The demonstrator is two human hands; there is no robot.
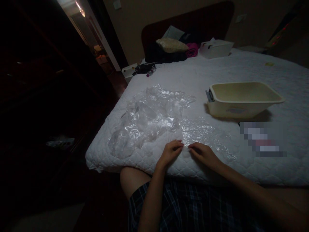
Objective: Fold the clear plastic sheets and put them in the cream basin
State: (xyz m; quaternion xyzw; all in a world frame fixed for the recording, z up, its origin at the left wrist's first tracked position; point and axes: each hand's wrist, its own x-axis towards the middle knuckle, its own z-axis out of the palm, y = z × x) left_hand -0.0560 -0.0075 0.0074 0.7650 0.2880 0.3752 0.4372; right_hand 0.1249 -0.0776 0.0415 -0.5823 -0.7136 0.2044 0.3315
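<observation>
A flat, crinkled clear plastic bag point(205, 130) lies on the white quilted bed in front of me. At its near edge, my left hand point(172, 151) and my right hand point(204, 154) are close together, fingertips almost meeting. Each is closed in a pinch on the bag's edge, where a small whitish bit shows between the fingers. Beyond my left hand spreads a loose heap of similar clear plastic point(152, 112), shiny and rumpled.
A cream plastic tub point(241, 108) with a grey side handle stands on the bed point(289, 71) to the right. Near it is a blurred-out item point(262, 140). Pillows point(172, 45) and a white box point(216, 49) sit by the headboard. The bed's left edge drops to dark floor.
</observation>
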